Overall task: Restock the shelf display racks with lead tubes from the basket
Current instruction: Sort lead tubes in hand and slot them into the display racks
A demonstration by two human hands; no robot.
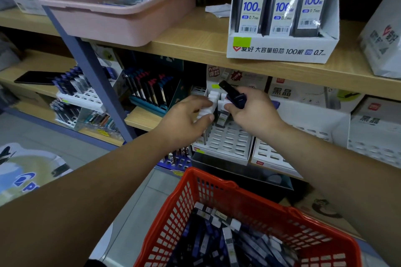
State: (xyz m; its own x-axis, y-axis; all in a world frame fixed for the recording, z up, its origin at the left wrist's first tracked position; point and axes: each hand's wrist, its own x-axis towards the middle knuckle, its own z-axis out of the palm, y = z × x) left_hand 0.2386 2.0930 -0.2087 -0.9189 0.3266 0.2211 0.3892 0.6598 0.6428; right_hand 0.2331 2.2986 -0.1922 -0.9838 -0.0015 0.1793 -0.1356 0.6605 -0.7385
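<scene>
Tubes (pixel 235 98) pinched in right hand (pixel 253 112) just above rack (pixel 230 141), likely for slotting; left hand (pixel 184 119) curls round racked row (pixel 209 104), probably steadying it; spares (pixel 217 240) in basket (pixel 212 175) below rack.

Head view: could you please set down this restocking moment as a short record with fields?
left hand: pinches white-capped tubes standing in the display rack
right hand: holds dark lead tubes just above the rack
display rack: white, slotted, most front slots unfilled
basket: red, below the shelf, with many loose tubes inside
upper shelf: 0.7 mm lead box, pink tray
</scene>
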